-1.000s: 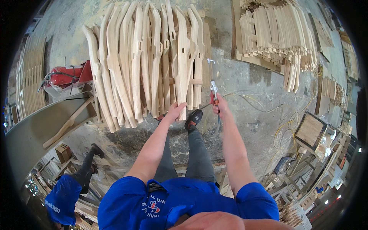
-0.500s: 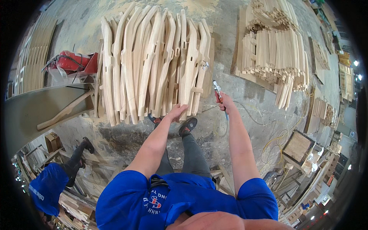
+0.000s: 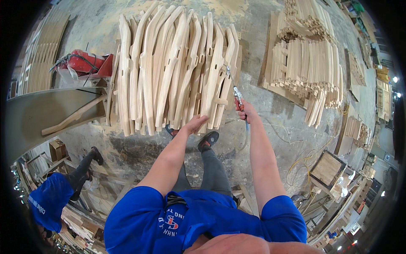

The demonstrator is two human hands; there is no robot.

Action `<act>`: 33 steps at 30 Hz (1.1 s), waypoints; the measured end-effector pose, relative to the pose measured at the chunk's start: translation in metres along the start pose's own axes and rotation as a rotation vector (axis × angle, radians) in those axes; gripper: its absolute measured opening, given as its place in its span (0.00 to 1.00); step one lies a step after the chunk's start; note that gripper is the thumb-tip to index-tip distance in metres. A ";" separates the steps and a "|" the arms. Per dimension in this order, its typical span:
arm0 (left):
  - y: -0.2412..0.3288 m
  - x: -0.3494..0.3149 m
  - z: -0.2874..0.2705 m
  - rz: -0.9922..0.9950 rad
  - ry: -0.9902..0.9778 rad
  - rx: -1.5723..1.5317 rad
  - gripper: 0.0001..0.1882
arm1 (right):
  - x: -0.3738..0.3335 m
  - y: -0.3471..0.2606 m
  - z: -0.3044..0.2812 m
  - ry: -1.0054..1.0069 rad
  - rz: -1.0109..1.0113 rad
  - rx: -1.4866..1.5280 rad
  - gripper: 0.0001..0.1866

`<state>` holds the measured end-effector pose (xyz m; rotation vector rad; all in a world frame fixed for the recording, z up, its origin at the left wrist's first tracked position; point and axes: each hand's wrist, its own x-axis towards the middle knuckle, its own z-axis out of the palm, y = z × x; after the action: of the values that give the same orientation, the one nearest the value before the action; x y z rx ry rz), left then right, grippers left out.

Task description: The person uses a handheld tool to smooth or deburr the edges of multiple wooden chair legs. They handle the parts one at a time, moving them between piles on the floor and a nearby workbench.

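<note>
A row of curved, slotted pale wooden legs [image 3: 167,80] lies side by side in front of me. My left hand [image 3: 197,124] is closed around the near end of one wooden leg [image 3: 210,95] toward the row's right side. In my right hand [image 3: 248,112], the fingers wrap round the red grip of a slim air tool [image 3: 237,95] with a silvery metal head. From that head a thin shaft points away from me, its tip [image 3: 229,71] at the rightmost legs; whether it touches wood I cannot tell. A hose trails behind the grip.
Stacks of short wooden slats [image 3: 311,63] lie at the far right. A red machine [image 3: 86,61] and a grey panel with a single wooden leg [image 3: 74,115] on it stand left. Another person [image 3: 50,197] in blue works at lower left. A yellow hose [image 3: 300,165] loops on the floor.
My right hand has moved slightly left, bringing the air tool closer to the row's right edge. The left hand stays on the same leg. The whole view has shifted slightly.
</note>
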<state>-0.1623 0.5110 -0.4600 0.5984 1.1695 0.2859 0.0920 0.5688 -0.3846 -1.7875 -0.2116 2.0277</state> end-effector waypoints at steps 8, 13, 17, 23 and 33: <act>0.003 -0.001 0.010 -0.077 -0.043 0.039 0.25 | 0.007 0.007 -0.007 0.069 0.048 0.032 0.19; -0.006 0.006 0.005 -0.066 -0.028 -0.016 0.29 | 0.013 0.001 -0.002 0.089 0.021 0.094 0.20; -0.004 0.004 0.013 -0.057 -0.054 -0.050 0.30 | 0.012 0.005 -0.010 0.091 0.044 0.077 0.19; -0.001 0.005 0.014 -0.093 -0.061 -0.118 0.28 | 0.008 0.003 -0.013 0.062 0.022 0.074 0.18; -0.004 0.005 0.025 -0.239 0.072 -0.092 0.28 | -0.019 0.073 -0.086 0.284 0.075 -0.079 0.18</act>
<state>-0.1379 0.5030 -0.4603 0.3658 1.2767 0.1566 0.1618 0.4816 -0.4092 -2.1355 -0.1421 1.8088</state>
